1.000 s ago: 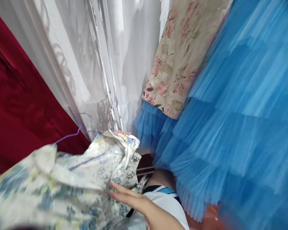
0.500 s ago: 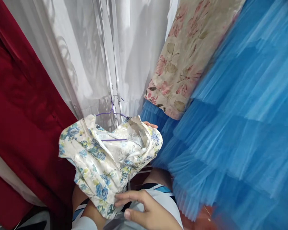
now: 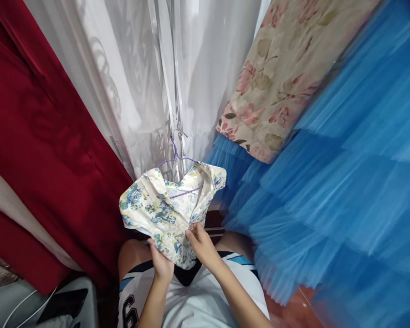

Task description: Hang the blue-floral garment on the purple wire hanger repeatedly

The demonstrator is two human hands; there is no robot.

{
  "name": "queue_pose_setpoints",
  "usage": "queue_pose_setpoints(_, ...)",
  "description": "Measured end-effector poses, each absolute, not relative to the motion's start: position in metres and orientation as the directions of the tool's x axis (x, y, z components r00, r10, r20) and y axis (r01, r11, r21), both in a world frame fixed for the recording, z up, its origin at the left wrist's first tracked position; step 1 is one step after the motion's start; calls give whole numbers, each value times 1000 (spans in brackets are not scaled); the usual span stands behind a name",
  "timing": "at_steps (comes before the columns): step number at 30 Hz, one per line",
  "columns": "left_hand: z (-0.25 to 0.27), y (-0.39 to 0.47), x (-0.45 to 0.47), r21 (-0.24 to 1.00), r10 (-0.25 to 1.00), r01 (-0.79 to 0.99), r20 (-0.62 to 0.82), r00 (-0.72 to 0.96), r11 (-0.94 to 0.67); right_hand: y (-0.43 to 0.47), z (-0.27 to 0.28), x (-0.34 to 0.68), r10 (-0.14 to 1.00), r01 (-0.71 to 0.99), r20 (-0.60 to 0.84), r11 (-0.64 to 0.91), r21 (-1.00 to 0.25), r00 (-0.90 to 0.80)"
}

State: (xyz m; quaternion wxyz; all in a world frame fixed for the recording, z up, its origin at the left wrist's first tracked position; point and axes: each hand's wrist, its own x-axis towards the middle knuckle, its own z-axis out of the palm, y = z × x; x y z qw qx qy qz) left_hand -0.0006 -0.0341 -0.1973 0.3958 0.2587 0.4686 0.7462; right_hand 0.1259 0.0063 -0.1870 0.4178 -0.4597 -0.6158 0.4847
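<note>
A white floral blouse (image 3: 164,214) with blue and yellow flowers hangs on a purple wire hanger (image 3: 176,156) in front of my lap. Its neck stands partly open, and the hanger's lower bar shows inside. My left hand (image 3: 162,263) grips the blouse's lower left side, the thumb on top and the fingers hidden behind the cloth. At the bottom of the front opening my right hand (image 3: 202,243) pinches the edge between thumb and fingers. Whether a zip pull is in that pinch is too small to tell.
White curtains (image 3: 205,68) with hanging ribbons are straight ahead. Red cloth (image 3: 54,136) drapes on the left, above a grey chair (image 3: 89,300) with a dark object and white cable. On the right hang a pink-flowered cloth (image 3: 259,105) and a tiered blue tulle skirt (image 3: 338,196).
My left hand has come out from under the blouse to its lower left side. My right hand has moved up from the hem to pinch the front opening, which is narrower now.
</note>
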Motion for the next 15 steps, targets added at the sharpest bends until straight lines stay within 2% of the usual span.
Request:
queue_pose_setpoints(3, -208, -37, 2, 925, 840, -333, -30, -542, -182, 11, -193, 116, 960, 148, 92, 134, -980, -263)
queue_pose_setpoints(7, -210, -32, -7, 985, 761, -115, 27, -648, -132, 11, -191, 121, 958, 64, 80, 101, -993, -274)
queue_pose_setpoints(10, -212, -31, -23, 970, 565, 99, 210, -798, -220, 7, -185, 128, 963, 1, 12, 13, -1000, -271)
queue_pose_setpoints(12, -216, -32, -28, 923, 459, 285, 377, -805, -258, 5, -180, 129, 959, -4, -30, -33, -999, -281)
queue_pose_setpoints(13, -218, -34, -26, 893, 467, 364, 449, -762, -264, 5, -177, 128, 956, -2, -49, -51, -999, -289)
queue_pose_setpoints(15, -220, -35, -16, 848, 574, 457, 522, -631, -269, 5, -171, 124, 949, 2, -73, -76, -997, -306)
